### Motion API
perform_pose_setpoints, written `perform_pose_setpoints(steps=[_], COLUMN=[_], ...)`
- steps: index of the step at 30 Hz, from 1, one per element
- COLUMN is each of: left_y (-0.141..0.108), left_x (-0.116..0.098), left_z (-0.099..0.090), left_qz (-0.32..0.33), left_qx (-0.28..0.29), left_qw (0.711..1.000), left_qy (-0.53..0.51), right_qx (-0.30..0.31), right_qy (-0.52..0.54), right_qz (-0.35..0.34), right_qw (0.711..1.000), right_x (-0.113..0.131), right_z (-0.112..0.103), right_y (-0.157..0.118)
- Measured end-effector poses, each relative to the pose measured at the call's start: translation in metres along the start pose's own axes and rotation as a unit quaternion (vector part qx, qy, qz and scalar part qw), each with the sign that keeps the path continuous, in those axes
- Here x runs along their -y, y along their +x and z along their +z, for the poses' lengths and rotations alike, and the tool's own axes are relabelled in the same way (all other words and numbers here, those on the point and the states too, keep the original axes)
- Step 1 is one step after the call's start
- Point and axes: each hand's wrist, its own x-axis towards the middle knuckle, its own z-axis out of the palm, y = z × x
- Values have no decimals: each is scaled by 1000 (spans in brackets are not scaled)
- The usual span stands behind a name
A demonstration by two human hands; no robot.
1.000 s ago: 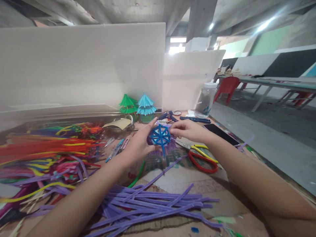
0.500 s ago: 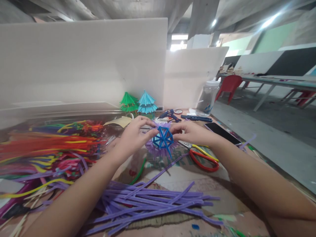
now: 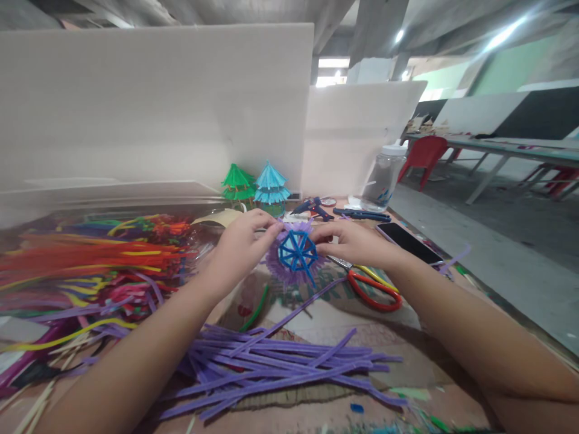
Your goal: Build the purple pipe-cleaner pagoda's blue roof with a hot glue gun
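Note:
Between my two hands is a round pipe-cleaner piece [image 3: 297, 252], with a blue spoked frame at its middle and a fringe of purple strips around it. My left hand [image 3: 248, 244] pinches its upper left rim between thumb and fingers. On the opposite side, my right hand [image 3: 346, 242] has its fingers closed on the right edge. A blue stem points down from the frame. Scissors [image 3: 373, 290] with red and yellow handles lie under my right wrist. Nearer to me a pile of purple pipe cleaners [image 3: 280, 367] rests on cardboard.
Bundles of coloured pipe cleaners [image 3: 99, 265] cover the left side. Behind my hands stand a green paper-like tree [image 3: 238, 181], a light blue one [image 3: 270, 184] and a glue gun [image 3: 313, 208]. A clear bottle [image 3: 384, 175] and a phone [image 3: 409, 242] are at the right.
The round piece has turned slightly and its purple fringe shows more fully below. My left thumb has shifted up and left along the rim. The camera view has moved slightly.

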Motion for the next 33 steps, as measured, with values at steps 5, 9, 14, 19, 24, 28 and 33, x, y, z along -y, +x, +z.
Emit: perform_pose_setpoints(steps=[5,9,14,19,24,28,33], left_y=[1,2,2,2,2,3,2], left_x=[4,7,7,3,2,1,6], left_z=[-2,3,8,6,7,6,8], left_qz=[-41,-57,-66,-82,-81,-88,-110], left_qx=[-80,27,63,67,59,73,41], left_qw=[996,993,987,984,987,982,974], left_qy=[-7,-99,-129,-144,-128,-148,-192], right_qx=[-3,-4,-3,-1,2,1,-4], right_qy=[7,6,-2,-7,-10,-7,-3], right_qz=[7,2,-13,-12,-17,-17,-15], right_qw=[1000,1000,1000,1000,1000,1000,1000], right_x=[1,3,6,8,7,7,7], right_z=[0,1,2,2,4,5,5], right_y=[0,1,1,2,1,1,2])
